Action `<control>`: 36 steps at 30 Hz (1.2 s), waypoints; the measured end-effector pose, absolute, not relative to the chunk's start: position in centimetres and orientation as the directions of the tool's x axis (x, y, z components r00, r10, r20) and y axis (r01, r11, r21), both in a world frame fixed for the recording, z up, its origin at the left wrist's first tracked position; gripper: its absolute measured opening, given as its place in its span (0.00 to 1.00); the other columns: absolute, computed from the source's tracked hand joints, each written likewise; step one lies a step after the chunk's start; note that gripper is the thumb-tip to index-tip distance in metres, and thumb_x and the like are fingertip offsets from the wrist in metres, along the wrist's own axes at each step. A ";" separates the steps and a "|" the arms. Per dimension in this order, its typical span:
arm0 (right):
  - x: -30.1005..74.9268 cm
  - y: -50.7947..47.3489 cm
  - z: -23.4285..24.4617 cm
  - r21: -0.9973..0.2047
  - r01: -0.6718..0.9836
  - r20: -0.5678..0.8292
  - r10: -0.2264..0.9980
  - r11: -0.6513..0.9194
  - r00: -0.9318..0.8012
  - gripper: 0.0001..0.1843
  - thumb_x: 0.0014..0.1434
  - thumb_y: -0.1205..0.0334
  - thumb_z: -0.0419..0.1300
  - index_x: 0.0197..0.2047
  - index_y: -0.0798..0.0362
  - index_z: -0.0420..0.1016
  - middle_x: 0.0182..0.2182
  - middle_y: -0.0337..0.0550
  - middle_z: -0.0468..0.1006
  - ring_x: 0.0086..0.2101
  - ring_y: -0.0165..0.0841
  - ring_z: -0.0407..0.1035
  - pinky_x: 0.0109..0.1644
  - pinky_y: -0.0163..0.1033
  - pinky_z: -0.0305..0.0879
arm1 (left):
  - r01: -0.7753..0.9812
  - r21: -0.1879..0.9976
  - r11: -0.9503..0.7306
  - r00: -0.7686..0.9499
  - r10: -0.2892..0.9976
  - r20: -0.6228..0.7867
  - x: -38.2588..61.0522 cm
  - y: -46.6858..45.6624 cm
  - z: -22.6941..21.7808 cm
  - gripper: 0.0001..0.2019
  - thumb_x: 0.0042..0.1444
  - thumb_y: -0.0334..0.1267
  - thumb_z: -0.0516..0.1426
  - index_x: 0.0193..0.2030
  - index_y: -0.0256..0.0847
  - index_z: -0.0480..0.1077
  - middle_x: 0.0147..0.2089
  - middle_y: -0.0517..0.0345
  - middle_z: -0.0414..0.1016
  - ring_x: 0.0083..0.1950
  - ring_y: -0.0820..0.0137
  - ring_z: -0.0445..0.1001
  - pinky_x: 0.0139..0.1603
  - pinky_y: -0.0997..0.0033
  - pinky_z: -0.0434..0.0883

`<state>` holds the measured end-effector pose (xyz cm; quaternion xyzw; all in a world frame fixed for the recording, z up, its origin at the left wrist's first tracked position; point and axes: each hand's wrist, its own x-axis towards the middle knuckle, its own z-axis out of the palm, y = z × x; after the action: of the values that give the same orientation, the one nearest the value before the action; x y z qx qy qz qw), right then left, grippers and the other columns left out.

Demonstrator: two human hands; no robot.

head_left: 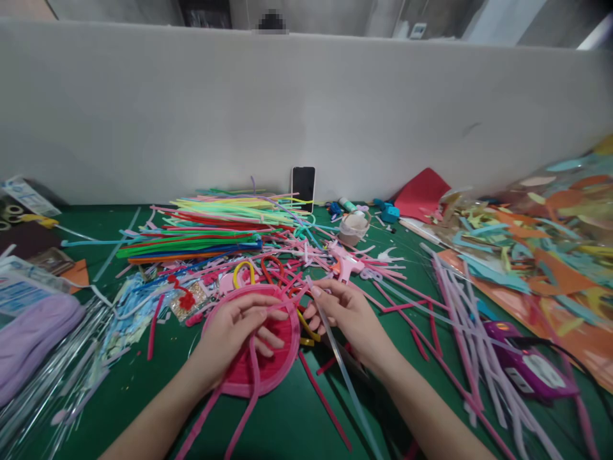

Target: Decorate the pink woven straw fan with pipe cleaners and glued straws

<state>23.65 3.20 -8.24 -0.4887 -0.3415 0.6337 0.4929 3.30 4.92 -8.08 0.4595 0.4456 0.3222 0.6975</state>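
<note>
Nearest the camera, reaches in from the bottom edge with 2 bare forearms (165, 402). At lower centre, curls the left hand (244, 324) loosely over a pink disc (279, 364) on the green table (292, 431); cannot make out whether gripping the pink strip (254, 370) that passes under the fingers. Just right of centre, pinches the upper end of a translucent stick (345, 368) between thumb and fingers of the right hand (345, 311), slanting its length to the bottom edge, with the pinched end near the disc's upper-right rim. Has a pink glue gun (345, 263) just beyond the right hand, coloured stems (215, 225) piled left of centre, and a purple device (536, 369) at lower right.
</note>
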 end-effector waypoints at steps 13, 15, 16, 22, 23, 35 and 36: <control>23.9 2.9 -9.0 -0.905 -0.237 -0.337 0.936 -0.353 -0.106 0.26 0.47 0.41 0.68 0.39 0.53 0.69 0.23 0.37 0.80 0.18 0.28 0.74 0.21 0.28 0.69 | 0.205 0.935 0.290 0.455 0.817 -0.354 2.9 5.1 -8.6 0.18 0.59 0.47 0.56 0.48 0.35 0.70 0.30 0.59 0.76 0.13 0.80 0.64 0.13 0.81 0.58; 23.6 2.7 -9.1 -0.922 -0.204 -0.321 0.944 -0.331 -0.080 0.25 0.49 0.41 0.67 0.38 0.53 0.70 0.27 0.37 0.80 0.20 0.28 0.75 0.22 0.28 0.70 | 0.329 0.925 0.191 0.431 0.841 -0.327 2.7 5.2 -8.0 0.18 0.59 0.48 0.56 0.47 0.36 0.72 0.25 0.63 0.73 0.15 0.79 0.64 0.16 0.80 0.59; 23.5 2.6 -9.1 -0.932 -0.178 -0.308 0.949 -0.315 -0.063 0.23 0.50 0.42 0.66 0.38 0.52 0.70 0.28 0.37 0.80 0.21 0.29 0.76 0.23 0.29 0.71 | 0.385 0.913 0.131 0.430 0.850 -0.303 2.6 5.3 -7.7 0.17 0.59 0.48 0.56 0.46 0.36 0.73 0.24 0.62 0.73 0.19 0.77 0.67 0.20 0.79 0.62; 23.0 2.4 -9.4 -0.986 0.010 -0.164 0.986 -0.164 0.019 0.13 0.55 0.51 0.64 0.36 0.53 0.76 0.30 0.40 0.79 0.26 0.33 0.78 0.28 0.34 0.76 | 0.576 0.804 -0.145 0.474 0.861 -0.184 2.7 5.1 -6.4 0.12 0.61 0.44 0.53 0.38 0.39 0.75 0.27 0.62 0.75 0.28 0.72 0.71 0.31 0.75 0.65; 22.9 2.4 -9.4 -0.989 0.032 -0.141 0.990 -0.142 0.027 0.13 0.55 0.52 0.63 0.36 0.53 0.77 0.30 0.41 0.79 0.26 0.34 0.78 0.28 0.34 0.76 | 0.581 0.797 -0.166 0.486 0.856 -0.176 2.8 5.0 -6.3 0.12 0.61 0.43 0.53 0.37 0.39 0.74 0.27 0.62 0.74 0.28 0.73 0.70 0.30 0.75 0.64; 22.0 2.2 -9.3 -0.992 0.003 -0.126 0.992 -0.126 0.031 0.11 0.54 0.54 0.64 0.35 0.53 0.76 0.17 0.35 0.76 0.20 0.31 0.75 0.23 0.31 0.72 | 0.604 0.773 -0.195 0.528 0.825 -0.204 3.1 4.8 -6.6 0.14 0.59 0.48 0.55 0.41 0.39 0.72 0.26 0.64 0.70 0.25 0.73 0.64 0.25 0.75 0.59; 21.9 2.2 -9.3 -0.991 -0.001 -0.136 0.991 -0.136 0.022 0.11 0.54 0.55 0.64 0.35 0.54 0.76 0.17 0.34 0.75 0.19 0.31 0.75 0.22 0.30 0.71 | 0.602 0.775 -0.193 0.529 0.823 -0.206 3.1 4.9 -6.7 0.15 0.59 0.49 0.56 0.44 0.40 0.72 0.27 0.64 0.71 0.25 0.73 0.65 0.25 0.75 0.59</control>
<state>21.89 2.21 -9.26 -0.5382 -0.4595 0.5274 0.4702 3.11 4.87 -6.72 0.7615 0.4679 0.1290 0.4297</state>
